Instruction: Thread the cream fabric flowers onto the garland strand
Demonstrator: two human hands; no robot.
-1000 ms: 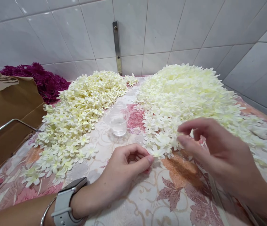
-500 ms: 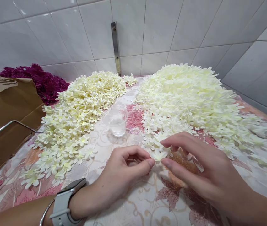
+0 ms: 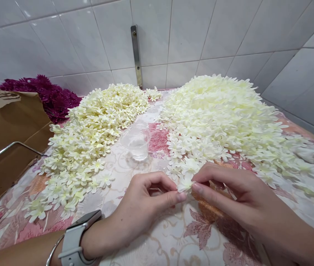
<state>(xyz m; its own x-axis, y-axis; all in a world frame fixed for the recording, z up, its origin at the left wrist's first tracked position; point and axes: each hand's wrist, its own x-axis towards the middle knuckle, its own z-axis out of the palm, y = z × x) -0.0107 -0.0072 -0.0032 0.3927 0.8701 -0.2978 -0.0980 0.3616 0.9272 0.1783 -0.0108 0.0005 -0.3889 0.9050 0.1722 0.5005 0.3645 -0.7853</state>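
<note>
My left hand (image 3: 143,207) and my right hand (image 3: 229,199) meet at the table's front middle, both pinching one small cream fabric flower (image 3: 185,184) between thumb and fingers. The flower lies at the near edge of the large right pile of cream flowers (image 3: 223,118). A second, flatter pile of cream flowers (image 3: 90,140) spreads on the left. My left wrist wears a grey watch (image 3: 75,236) and a thin bangle.
A small clear plastic cup (image 3: 137,142) stands between the two piles. Purple flowers (image 3: 48,96) lie at the back left beside a brown cardboard box (image 3: 7,133) with a metal rod. The floral tablecloth (image 3: 173,236) meets a white tiled wall with a metal strip (image 3: 136,55).
My right hand came down from above the right pile toward my left hand and closed its fingers on the flower that my left hand pinches.
</note>
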